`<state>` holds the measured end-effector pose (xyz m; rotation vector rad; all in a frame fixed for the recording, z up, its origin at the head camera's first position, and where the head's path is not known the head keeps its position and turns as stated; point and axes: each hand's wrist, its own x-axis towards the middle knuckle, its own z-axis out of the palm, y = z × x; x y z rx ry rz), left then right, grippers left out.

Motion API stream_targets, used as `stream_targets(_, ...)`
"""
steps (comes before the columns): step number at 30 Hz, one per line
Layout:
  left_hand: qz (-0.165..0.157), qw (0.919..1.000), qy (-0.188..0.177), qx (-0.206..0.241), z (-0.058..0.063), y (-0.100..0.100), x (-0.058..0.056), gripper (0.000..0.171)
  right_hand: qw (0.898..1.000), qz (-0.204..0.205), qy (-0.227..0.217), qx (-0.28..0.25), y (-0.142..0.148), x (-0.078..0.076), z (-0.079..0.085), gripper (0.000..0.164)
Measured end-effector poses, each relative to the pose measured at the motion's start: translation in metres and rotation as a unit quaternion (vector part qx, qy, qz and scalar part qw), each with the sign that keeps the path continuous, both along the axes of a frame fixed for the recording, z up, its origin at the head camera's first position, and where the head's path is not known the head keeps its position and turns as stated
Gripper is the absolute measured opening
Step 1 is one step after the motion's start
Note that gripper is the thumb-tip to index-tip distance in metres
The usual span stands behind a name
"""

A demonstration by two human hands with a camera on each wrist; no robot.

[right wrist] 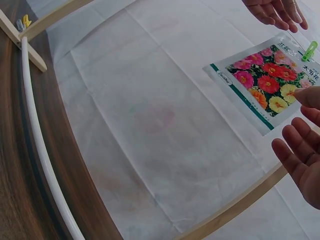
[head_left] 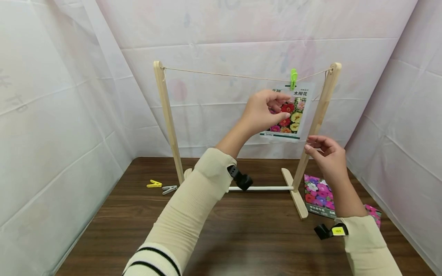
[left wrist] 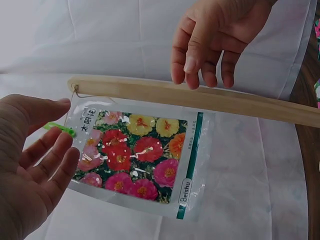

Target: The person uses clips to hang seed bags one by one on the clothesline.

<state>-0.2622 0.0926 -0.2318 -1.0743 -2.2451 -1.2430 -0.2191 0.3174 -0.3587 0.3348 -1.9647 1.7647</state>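
Note:
A flower seed packet (head_left: pixel 296 119) with red, yellow and pink blooms hangs from a string (head_left: pixel 221 74), held by a green clothespin (head_left: pixel 293 78) at its top edge. My left hand (head_left: pixel 265 111) is in front of the packet, thumb and fingers apart with nothing between them; it hides the packet's left part in the head view. Lower and to the right, my right hand (head_left: pixel 328 155) is beside the rack's right post (head_left: pixel 319 115), fingers loosely bent and holding nothing. In the left wrist view the packet (left wrist: pixel 135 160) shows nearly whole, behind the left fingertips.
On the brown table (head_left: pixel 241 237) at left lie a yellow clothespin (head_left: pixel 154 184) and a grey clothespin (head_left: pixel 169 189). A purple-pink seed packet (head_left: pixel 319 195) lies at right under the right arm, with another packet (head_left: pixel 373 214) beside it. A white rod (head_left: pixel 262 188) joins the rack's feet.

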Motion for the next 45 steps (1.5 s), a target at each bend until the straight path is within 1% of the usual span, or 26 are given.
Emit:
stream_targets(2,-0.011,0.9999,0.010,0.006,-0.004,-0.003,0.000,0.037,1.000,-0.001,0.002,0.013,0.000,0.001,-0.001,0.031)
stream_targets(6,-0.024,0.9995,0.018,0.012,-0.011,-0.010,0.001,0.037,1.000,0.016,0.017,0.020,0.002,0.003,-0.003,0.028)
stream_targets(9,-0.028,0.9994,0.008,0.017,-0.016,-0.016,0.003,0.038,0.999,0.022,0.024,0.029,0.003,0.005,-0.004,0.026)
stream_targets(12,-0.034,0.9991,0.003,0.023,-0.021,-0.020,0.004,0.039,0.999,0.015,0.023,0.047,0.004,0.008,-0.005,0.026)
stream_targets(16,-0.040,0.9990,-0.009,0.015,-0.027,-0.025,0.006,0.039,0.996,0.005,0.025,0.081,0.006,0.010,-0.008,0.027)
stream_targets(20,-0.036,0.9992,-0.014,0.011,-0.035,-0.031,0.008,0.038,0.994,0.009,0.025,0.109,0.008,0.014,-0.011,0.028)
stream_targets(26,-0.036,0.9990,-0.009,0.025,-0.047,-0.040,0.012,0.038,0.990,0.021,0.012,0.141,0.011,0.020,-0.017,0.031)
stream_targets(31,-0.036,0.9989,-0.002,0.031,-0.058,-0.048,0.016,0.039,0.989,0.032,0.007,0.146,0.011,0.024,-0.020,0.031)
stream_targets(35,-0.032,0.9987,0.007,0.040,-0.066,-0.056,0.022,0.037,0.989,0.039,0.010,0.145,0.010,0.026,-0.023,0.030)
stream_targets(41,-0.024,0.9984,0.003,0.051,-0.076,-0.068,0.030,0.036,0.986,0.033,0.022,0.160,0.009,0.030,-0.028,0.030)
stream_targets(45,-0.027,0.9975,-0.004,0.065,-0.083,-0.076,0.033,0.037,0.986,0.030,0.028,0.161,0.009,0.033,-0.030,0.030)
